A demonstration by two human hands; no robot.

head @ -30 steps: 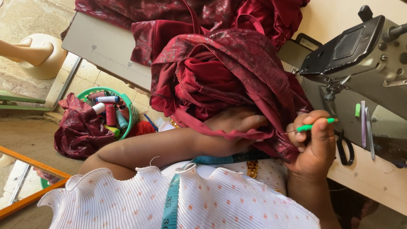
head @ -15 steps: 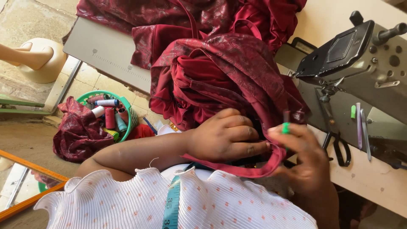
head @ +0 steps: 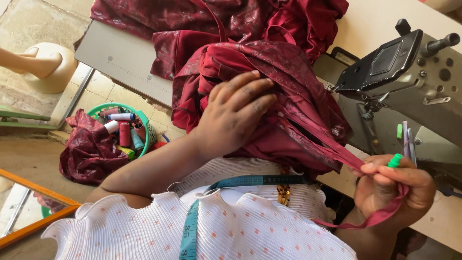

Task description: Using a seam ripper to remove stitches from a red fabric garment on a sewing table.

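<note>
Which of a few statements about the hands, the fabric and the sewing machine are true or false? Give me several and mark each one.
1. The left hand lies spread on the bunched dark red fabric. True.
2. The right hand holds a pair of scissors. False: it grips a narrow strip of the fabric and a green-handled tool.
3. A sewing machine stands on the table to the right. True.
4. The green basket on the floor holds folded towels. False: it holds thread spools.
5. A blue measuring tape hangs around the person's neck. True.
</note>
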